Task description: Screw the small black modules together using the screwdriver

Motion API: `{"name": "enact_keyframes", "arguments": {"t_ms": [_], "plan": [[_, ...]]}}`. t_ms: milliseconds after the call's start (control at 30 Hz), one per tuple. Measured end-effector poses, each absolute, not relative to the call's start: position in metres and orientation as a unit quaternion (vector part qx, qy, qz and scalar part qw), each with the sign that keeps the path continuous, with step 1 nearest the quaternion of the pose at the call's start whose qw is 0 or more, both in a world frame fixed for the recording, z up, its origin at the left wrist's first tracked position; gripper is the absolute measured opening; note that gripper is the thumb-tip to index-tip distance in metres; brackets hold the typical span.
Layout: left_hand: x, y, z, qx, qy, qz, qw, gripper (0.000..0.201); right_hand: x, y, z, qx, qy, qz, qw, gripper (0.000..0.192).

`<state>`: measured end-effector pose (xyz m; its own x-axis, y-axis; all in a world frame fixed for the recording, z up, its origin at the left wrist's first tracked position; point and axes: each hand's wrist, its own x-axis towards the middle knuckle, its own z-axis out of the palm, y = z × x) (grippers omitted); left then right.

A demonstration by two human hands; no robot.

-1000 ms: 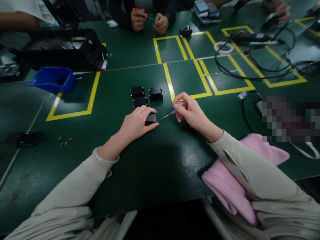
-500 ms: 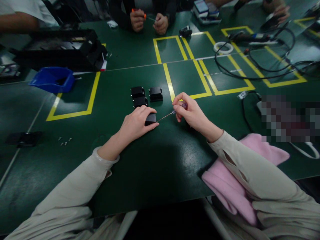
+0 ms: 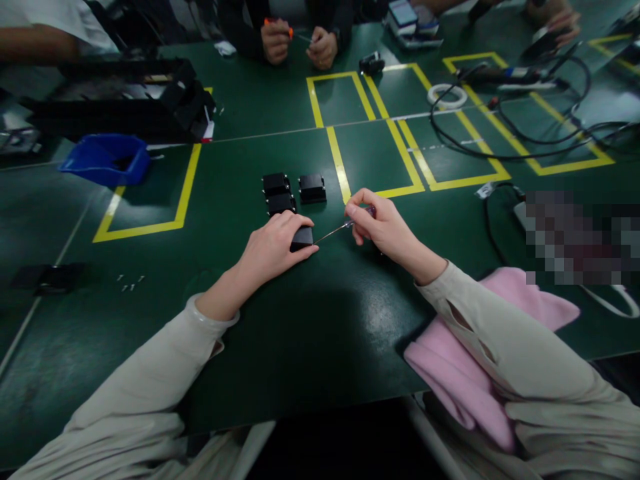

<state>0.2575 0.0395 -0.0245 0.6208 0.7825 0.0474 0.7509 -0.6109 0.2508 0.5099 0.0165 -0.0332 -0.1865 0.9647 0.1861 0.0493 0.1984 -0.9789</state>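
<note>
My left hand is closed round a small black block on the green table, thumb along its near side. A screwdriver is gripped in my right hand, its handle mostly covered by the fingers. The thin shaft points left, and its tip meets the block's right end near my left thumb. Just beyond my left hand sit three similar black blocks: one at the back left, one in front of it and one to the right. Small shiny screws show at their ends.
Several loose screws and a black part lie at left. Behind them are a blue bin and black trays. A pink cloth lies under my right forearm. Cables coil at right. Across the table, a person's hands hold an orange-handled tool.
The fingers of my right hand have shifted slightly on the screwdriver handle. My left hand and the blocks stay in place.
</note>
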Motion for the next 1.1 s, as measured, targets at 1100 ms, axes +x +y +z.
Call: {"name": "enact_keyframes", "arguments": {"t_ms": [1100], "plan": [[0.2573, 0.0394, -0.0242, 0.896, 0.425, 0.083, 0.103, 0.042, 0.5100, 0.0150, -0.0305, -0.422, -0.602, 0.481, 0.478, 0.019]]}}
